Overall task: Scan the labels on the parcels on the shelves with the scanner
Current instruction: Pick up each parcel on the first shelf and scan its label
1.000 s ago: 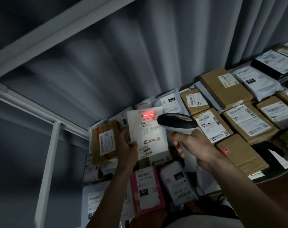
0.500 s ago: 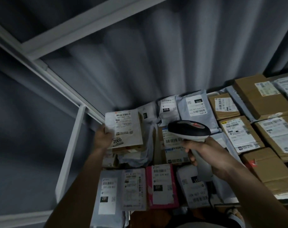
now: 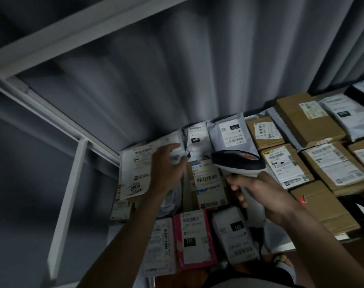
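My right hand (image 3: 260, 196) grips the handle of the black-and-white scanner (image 3: 237, 163), whose head hangs over the brown parcel with a barcode label (image 3: 208, 181). The white parcel marked 2005 (image 3: 135, 171) lies at the shelf's left end, partly under my left forearm. My left hand (image 3: 166, 167) reaches over it, fingers stretched onto a crumpled white bag parcel (image 3: 178, 156). No red scan light shows on any label. Grey bags marked 010 (image 3: 228, 132) lie behind the scanner.
Several brown boxes (image 3: 307, 121) and labelled bags fill the shelf to the right. A pink parcel marked 231 (image 3: 193, 240) and white bags lie on the lower level. White shelf frame bars (image 3: 66, 206) run at left. A grey curtain (image 3: 177, 80) hangs behind.
My left hand has set the 2005 parcel down at the left end, let go of it and moved right onto the crumpled white bag. The scan light seen a second ago is gone.
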